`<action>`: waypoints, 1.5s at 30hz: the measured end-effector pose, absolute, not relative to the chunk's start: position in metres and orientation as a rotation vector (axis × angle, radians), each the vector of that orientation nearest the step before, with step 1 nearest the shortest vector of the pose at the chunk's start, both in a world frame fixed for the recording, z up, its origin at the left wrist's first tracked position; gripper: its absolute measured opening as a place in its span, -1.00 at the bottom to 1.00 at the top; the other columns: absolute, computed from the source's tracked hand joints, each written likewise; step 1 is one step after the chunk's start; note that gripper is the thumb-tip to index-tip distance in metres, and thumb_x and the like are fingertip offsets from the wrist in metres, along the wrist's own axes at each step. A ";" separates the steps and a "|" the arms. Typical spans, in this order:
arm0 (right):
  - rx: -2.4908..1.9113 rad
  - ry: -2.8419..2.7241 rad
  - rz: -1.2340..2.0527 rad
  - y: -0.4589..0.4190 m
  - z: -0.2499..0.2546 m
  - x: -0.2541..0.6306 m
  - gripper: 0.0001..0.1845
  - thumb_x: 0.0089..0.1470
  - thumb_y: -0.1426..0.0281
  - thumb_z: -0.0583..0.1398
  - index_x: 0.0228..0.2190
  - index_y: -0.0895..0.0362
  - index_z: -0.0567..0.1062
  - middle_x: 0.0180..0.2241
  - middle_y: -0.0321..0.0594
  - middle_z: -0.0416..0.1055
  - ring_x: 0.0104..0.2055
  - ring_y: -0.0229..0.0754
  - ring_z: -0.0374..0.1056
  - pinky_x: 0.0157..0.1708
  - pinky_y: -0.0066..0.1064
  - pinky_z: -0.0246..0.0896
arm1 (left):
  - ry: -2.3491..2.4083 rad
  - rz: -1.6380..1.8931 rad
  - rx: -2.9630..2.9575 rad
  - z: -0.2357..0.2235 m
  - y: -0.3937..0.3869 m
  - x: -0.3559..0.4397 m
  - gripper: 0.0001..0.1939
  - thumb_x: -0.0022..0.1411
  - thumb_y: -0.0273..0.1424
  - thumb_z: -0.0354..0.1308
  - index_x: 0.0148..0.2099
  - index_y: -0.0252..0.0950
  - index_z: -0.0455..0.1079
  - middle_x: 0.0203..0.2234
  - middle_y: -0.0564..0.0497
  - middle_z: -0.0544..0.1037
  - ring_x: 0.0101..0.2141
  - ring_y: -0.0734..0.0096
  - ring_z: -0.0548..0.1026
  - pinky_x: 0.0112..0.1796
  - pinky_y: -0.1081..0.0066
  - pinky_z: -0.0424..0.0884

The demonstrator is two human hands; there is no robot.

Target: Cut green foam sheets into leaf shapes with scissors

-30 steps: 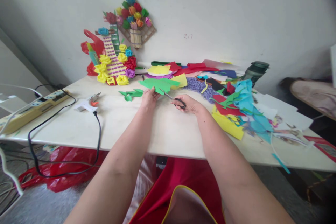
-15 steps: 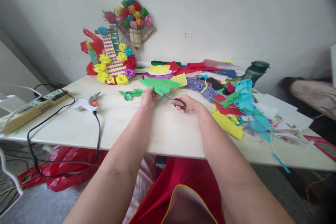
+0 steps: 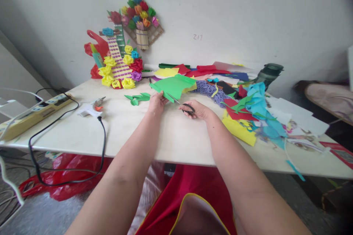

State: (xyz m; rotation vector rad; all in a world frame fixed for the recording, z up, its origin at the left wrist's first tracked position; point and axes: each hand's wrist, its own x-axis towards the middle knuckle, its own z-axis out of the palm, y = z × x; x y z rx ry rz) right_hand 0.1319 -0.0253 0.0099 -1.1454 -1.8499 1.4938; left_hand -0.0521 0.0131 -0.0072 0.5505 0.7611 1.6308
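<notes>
Above the middle of the table, my left hand (image 3: 157, 102) pinches the near edge of a sheet of green paper (image 3: 175, 85). A pair of scissors (image 3: 189, 110) with black handles is in my right hand (image 3: 197, 109), fingers wrapped round the loops. Its blades point left and meet the paper's near edge, close to my left fingertips; how far apart they stand is hard to see. Several cut green paper leaves (image 3: 137, 98) lie on the table just left of my left hand.
A white glue gun (image 3: 91, 109) with a black cord and a power strip (image 3: 38, 114) lie at the left. Paper flowers (image 3: 128, 83) decorate a model behind. Purple yarn (image 3: 206, 90), coloured paper scraps (image 3: 238, 130) and a dark bottle (image 3: 268, 75) occupy the right side.
The green paper has tilted up, showing more of its face and covering more of the yellow paper behind. Both hands stay nearly in place, the scissors still at the paper's edge.
</notes>
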 end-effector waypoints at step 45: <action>-1.068 -1.861 1.577 -0.022 0.014 0.139 -0.66 -0.10 0.24 0.23 -0.37 0.29 0.46 -0.75 -0.41 0.22 -0.78 -0.45 -0.03 -0.78 -0.54 -0.29 | 0.764 1.554 0.596 -0.003 0.011 -0.053 -0.93 0.11 -0.52 0.10 -0.41 -0.33 0.28 -0.65 0.10 0.44 -0.64 0.55 0.40 -0.52 0.53 0.39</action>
